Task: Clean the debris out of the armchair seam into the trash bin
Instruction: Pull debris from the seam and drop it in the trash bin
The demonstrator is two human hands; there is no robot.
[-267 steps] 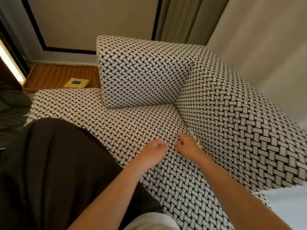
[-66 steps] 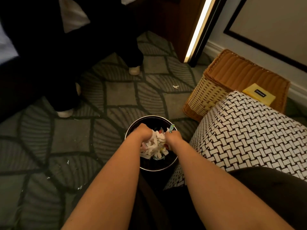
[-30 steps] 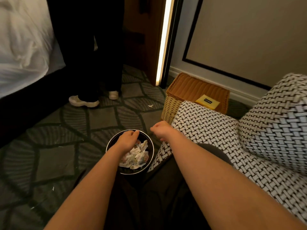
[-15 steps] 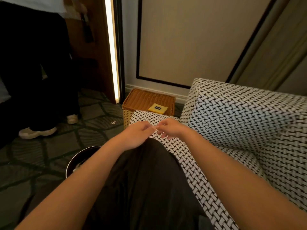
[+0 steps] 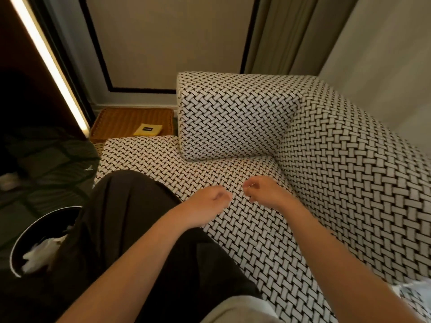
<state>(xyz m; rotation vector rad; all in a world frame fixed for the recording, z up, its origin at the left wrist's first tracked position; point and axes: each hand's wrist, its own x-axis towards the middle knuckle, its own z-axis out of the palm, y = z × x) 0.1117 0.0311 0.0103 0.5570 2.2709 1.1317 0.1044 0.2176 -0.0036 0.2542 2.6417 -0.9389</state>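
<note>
The armchair [image 5: 338, 164] is covered in a black-and-white woven pattern, with its seat cushion [image 5: 254, 231] in the middle of the view. My left hand [image 5: 207, 203] and my right hand [image 5: 265, 191] hover side by side above the seat, fingers loosely curled, holding nothing I can see. The seam [image 5: 300, 201] between seat and right arm runs just right of my right hand; no debris shows in it. The round black trash bin [image 5: 21, 243] stands on the floor at the lower left, with white paper scraps [image 5: 39, 251] inside.
My dark-trousered leg [image 5: 121, 229] lies between the bin and the seat. A wicker basket [image 5: 130, 122] with a yellow pad [image 5: 147, 129] sits behind the chair's left side. A lit strip [image 5: 49, 64] runs down the wall. Curtains [image 5: 279, 33] hang behind.
Both hands dropped the paper scraps into the bin, then swung right, back over the armchair seat. My view turned from the floor and bin to the chair.
</note>
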